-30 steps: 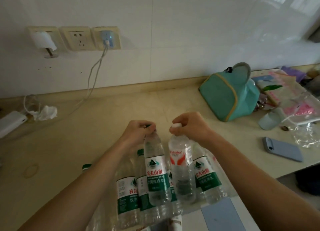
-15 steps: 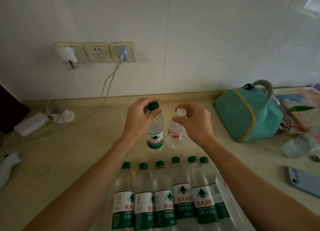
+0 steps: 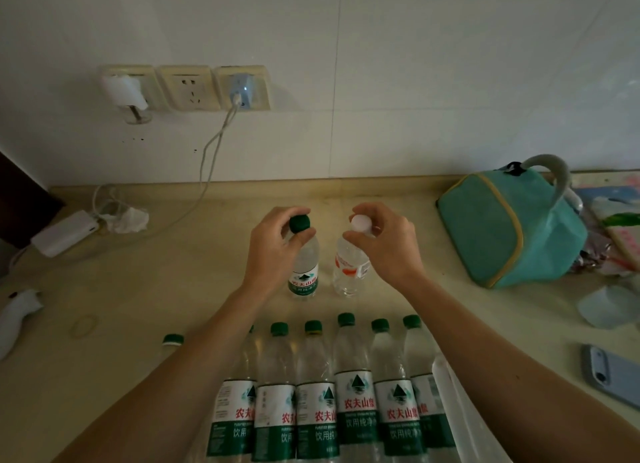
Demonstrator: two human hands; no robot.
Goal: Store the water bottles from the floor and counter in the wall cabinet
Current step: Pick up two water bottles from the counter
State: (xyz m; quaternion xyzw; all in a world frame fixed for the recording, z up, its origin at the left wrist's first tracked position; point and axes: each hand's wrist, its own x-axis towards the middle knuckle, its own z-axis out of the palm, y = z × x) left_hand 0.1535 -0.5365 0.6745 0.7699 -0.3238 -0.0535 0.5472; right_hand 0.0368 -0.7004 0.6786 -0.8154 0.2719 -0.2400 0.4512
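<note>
While both bottles are standing upright on the counter [image 3: 156,282], the left hand [image 3: 273,251] is pinching the green-capped bottle [image 3: 304,268] and the right hand [image 3: 388,244] the white-capped bottle [image 3: 349,268]; gripping lower on each neck would likely be steadying the lift.

row bottles' labels [image 3: 358,410]: 农夫山泉, 饮用纯净水 | green-capped bottle [image 3: 304,272] label: 农夫山泉 | white-capped bottle [image 3: 349,268]: unreadable
</note>
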